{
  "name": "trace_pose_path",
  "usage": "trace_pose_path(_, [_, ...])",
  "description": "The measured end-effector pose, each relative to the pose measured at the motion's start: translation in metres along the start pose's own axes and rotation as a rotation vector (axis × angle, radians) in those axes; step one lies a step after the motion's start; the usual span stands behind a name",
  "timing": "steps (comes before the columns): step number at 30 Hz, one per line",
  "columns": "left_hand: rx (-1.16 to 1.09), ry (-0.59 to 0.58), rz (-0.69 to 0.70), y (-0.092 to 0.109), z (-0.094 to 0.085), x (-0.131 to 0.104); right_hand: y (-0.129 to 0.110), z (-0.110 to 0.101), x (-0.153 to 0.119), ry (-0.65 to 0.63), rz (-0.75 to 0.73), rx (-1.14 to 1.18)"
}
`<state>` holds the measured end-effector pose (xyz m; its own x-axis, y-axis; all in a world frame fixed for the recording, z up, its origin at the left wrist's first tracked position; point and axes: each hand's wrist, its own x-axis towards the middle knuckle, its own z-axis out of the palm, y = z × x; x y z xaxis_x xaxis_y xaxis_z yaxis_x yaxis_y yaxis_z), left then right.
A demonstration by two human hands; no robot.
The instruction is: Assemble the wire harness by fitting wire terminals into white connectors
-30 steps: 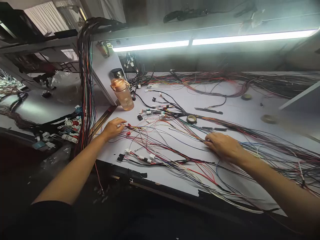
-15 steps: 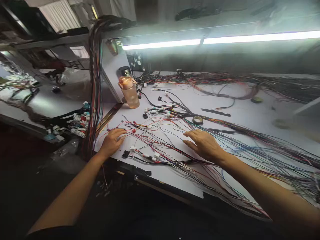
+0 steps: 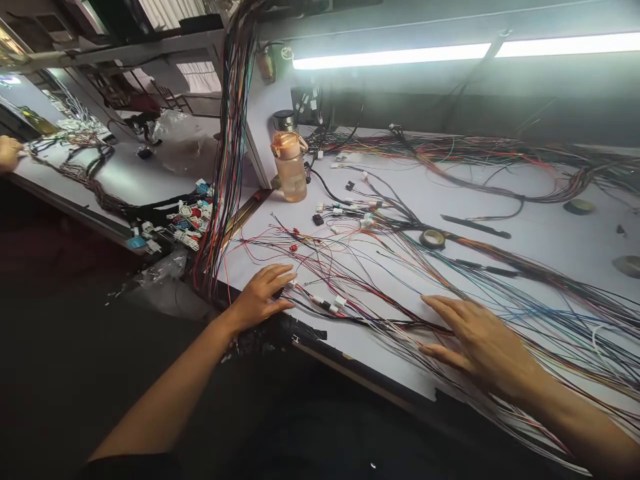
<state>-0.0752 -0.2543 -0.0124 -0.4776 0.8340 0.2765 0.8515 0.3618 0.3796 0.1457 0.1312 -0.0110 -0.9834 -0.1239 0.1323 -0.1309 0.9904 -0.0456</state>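
Note:
My left hand [image 3: 264, 293] is at the front edge of the white table, thumb and fingers apart around the end of a wire harness [image 3: 367, 321]. A dark connector there is partly covered by the fingers. White connectors [image 3: 340, 302] lie just right of that hand. My right hand [image 3: 483, 340] hovers over or rests on the harness wires, fingers stretched and thumb apart; contact is hard to judge. Between and beyond the hands spread thin loose wires [image 3: 373, 287] with small red connectors [image 3: 293, 247]. Neither hand holds anything I can see.
Behind lie a second harness with connectors [image 3: 367, 220], a tape roll [image 3: 433, 239] and a flat black strip [image 3: 475, 227]. A bottle [image 3: 290, 173] stands by the partition. A wire bundle [image 3: 233, 133] hangs at left. Another person's hand [image 3: 7, 153] shows far left.
The view has shifted left. My left hand has moved nearer to the dark connector at the harness end. My right hand has come down toward the front, over the harness wires.

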Motion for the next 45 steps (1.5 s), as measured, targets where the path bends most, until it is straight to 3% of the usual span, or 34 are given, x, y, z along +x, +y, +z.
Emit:
trace_pose_path(3, [0.025, -0.058, 0.089, 0.0, 0.009, 0.01, 0.005, 0.004, -0.021, 0.006, 0.0, -0.06])
trace_pose_path(8, [0.02, -0.001, 0.095, -0.002, 0.015, 0.017, 0.006, 0.011, -0.038, 0.027, 0.062, -0.067])
trace_pose_path(17, [0.078, 0.091, 0.004, -0.008, 0.02, 0.021, 0.017, 0.015, -0.041, 0.139, 0.147, 0.046])
trace_pose_path(20, [0.083, 0.083, 0.022, -0.007, 0.017, 0.021, 0.02, 0.019, -0.041, 0.173, 0.13, 0.064])
trace_pose_path(22, [0.066, 0.144, 0.003, -0.007, 0.012, 0.024, 0.021, 0.017, -0.038, 0.179, 0.113, 0.076])
trace_pose_path(25, [0.061, 0.263, -0.084, -0.009, 0.005, 0.041, 0.023, 0.008, -0.023, 0.202, 0.123, 0.094])
trace_pose_path(28, [0.065, 0.297, -0.088, -0.011, 0.004, 0.074, 0.025, -0.004, 0.009, 0.224, 0.171, 0.143])
trace_pose_path(31, [0.059, 0.252, -0.031, -0.006, 0.015, 0.112, 0.027, -0.007, 0.052, 0.182, 0.222, 0.146])
trace_pose_path(35, [0.024, 0.088, 0.092, 0.007, 0.045, 0.146, 0.025, 0.001, 0.104, 0.028, 0.323, 0.072])
trace_pose_path(40, [0.06, 0.014, 0.141, 0.009, 0.068, 0.147, 0.013, 0.007, 0.128, -0.139, 0.302, 0.035])
trace_pose_path(45, [0.113, 0.055, 0.032, -0.005, 0.063, 0.138, 0.008, -0.002, 0.106, -0.224, 0.128, 0.081])
